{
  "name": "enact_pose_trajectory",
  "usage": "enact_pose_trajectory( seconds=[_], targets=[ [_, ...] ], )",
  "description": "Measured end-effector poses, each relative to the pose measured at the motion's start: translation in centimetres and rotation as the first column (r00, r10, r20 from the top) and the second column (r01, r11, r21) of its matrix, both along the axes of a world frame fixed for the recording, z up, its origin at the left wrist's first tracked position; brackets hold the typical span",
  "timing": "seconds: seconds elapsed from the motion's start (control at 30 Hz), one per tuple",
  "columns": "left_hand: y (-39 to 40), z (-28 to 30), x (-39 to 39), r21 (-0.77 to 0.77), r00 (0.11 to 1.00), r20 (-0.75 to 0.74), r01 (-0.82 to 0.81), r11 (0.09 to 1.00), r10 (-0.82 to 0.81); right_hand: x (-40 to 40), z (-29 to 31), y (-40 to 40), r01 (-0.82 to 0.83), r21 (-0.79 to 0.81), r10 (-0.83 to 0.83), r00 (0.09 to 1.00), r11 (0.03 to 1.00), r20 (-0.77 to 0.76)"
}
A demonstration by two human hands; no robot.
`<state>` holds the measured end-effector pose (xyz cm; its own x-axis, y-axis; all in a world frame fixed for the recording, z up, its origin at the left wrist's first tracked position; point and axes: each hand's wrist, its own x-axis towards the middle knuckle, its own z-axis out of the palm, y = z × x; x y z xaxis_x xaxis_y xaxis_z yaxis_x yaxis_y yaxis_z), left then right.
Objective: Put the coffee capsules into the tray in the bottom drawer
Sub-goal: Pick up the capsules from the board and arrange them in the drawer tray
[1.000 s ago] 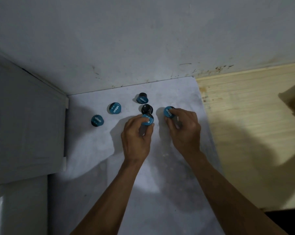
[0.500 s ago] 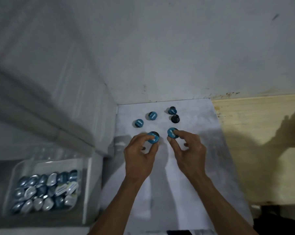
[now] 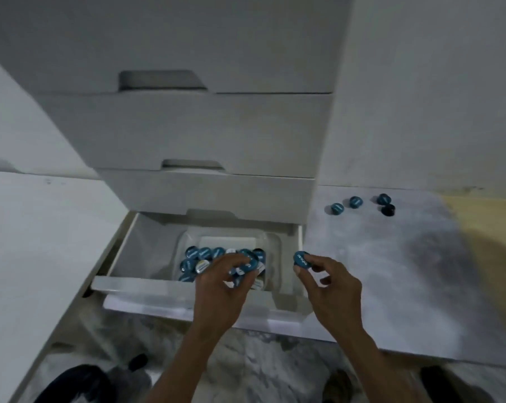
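The bottom drawer [image 3: 147, 286] stands pulled open, and a clear plastic tray [image 3: 275, 242] sits inside it with several blue-lidded coffee capsules [image 3: 200, 254]. My left hand [image 3: 225, 289] hovers over the tray's right part, fingers closed on a blue capsule [image 3: 249, 265]. My right hand [image 3: 330, 280] is just right of the drawer's edge and pinches another blue capsule [image 3: 301, 259]. On the grey mat [image 3: 391, 271] at the far right lie three blue capsules [image 3: 355, 202] and one black one [image 3: 388, 210].
Two closed white drawers [image 3: 187, 132] stack above the open one. A white wall panel [image 3: 420, 97] rises behind the mat, and a wooden floor strip [image 3: 490, 228] lies to its right. Marbled floor [image 3: 246, 365] and dark shapes sit below the drawer front.
Both hands lifted a capsule each off the mat and carried them left to the open drawer. The view swung left and down, bringing the drawer stack into sight.
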<state>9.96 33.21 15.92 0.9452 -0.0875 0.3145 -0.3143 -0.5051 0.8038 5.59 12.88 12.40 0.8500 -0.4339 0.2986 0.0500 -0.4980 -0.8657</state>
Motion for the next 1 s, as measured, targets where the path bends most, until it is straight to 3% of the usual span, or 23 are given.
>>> enact_pose_trajectory(
  seconds=[0.17,0.43,0.73,1.0],
  targets=[
    [5.8,0.7,1.8,-0.018,0.996,-0.060,-0.073,0.997,0.072,1.7,0.6,4.5,-0.070,0.007,0.071,0.995,0.997,-0.069],
    [9.7,-2.5,9.3,0.124,0.971,-0.185,-0.129,0.984,0.151,9.0,-0.6,7.8,-0.173,-0.034,0.168,0.977,0.984,-0.131],
    [10.4,-5.4,16.3,0.335,0.959,-0.251,-0.041,0.941,0.131,16.5,-3.7,10.2,-0.239,-0.049,0.211,0.923,0.970,-0.323],
    [9.5,-8.4,19.6,0.380,0.938,-0.346,0.108,0.918,0.033,19.6,-5.6,12.6,-0.296,-0.155,0.196,0.866,0.943,-0.460]
  ],
)
